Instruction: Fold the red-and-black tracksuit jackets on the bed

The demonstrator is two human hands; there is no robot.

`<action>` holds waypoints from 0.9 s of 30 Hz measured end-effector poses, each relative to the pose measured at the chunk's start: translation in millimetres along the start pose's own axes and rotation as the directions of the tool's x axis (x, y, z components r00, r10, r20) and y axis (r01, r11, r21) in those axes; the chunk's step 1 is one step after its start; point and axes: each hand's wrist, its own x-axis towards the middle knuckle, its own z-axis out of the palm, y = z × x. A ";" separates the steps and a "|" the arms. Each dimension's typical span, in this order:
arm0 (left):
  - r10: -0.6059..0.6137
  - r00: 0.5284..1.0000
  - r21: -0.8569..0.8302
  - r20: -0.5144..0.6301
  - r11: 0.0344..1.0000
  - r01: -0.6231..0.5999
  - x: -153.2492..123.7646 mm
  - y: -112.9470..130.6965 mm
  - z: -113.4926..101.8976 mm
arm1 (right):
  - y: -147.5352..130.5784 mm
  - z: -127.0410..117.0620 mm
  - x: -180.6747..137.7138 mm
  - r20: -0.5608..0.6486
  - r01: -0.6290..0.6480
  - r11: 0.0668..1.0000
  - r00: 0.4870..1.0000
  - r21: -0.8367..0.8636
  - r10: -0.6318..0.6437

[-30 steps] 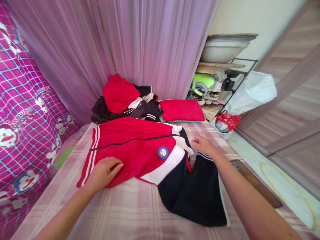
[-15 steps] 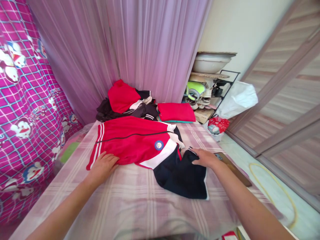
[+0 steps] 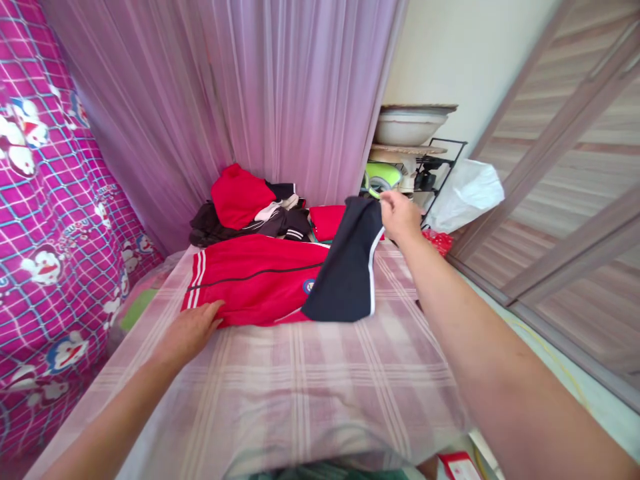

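A red zip-up jacket [image 3: 255, 287] with a black zip and white stripes at its hem lies flat on the plaid bedsheet. Its dark navy sleeve [image 3: 345, 267], edged with white, is lifted and folded across the chest, partly covering the round blue badge [image 3: 309, 287]. My right hand [image 3: 401, 217] is closed in a pinch on the sleeve's cuff end, raised over the far right of the bed. Near the hem, my left hand [image 3: 193, 330] rests on the jacket's near edge, fingers stretched out. The collar is hidden behind the sleeve.
Behind the jacket sit a pile of red and black clothes [image 3: 243, 200] and a folded red garment [image 3: 325, 222]. A rack with a large basin [image 3: 410, 127] and a white bag [image 3: 470, 193] stand at the right. A patterned pink curtain [image 3: 60, 267] hangs left.
My right hand has raised the navy sleeve and swung it away from me over the jacket's chest. My left hand stays by the hem. The view has shifted slightly.
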 end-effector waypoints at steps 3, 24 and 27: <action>0.040 0.998 0.004 -0.056 0.999 -0.040 -5.7 0.5 7.6 | -8.2 20.2 -6.6 -0.117 -0.041 0.999 0.992 -0.015 0.039; -0.126 0.990 -0.290 -0.059 0.951 0.104 -11.9 -72.5 -16.7 | 5.7 53.9 -140.9 0.299 -0.337 0.859 0.926 0.385 0.230; -0.021 0.999 -0.261 0.025 0.965 0.027 -22.4 -85.1 -25.5 | 9.9 33.9 -159.7 0.584 -0.390 0.855 0.801 0.342 0.132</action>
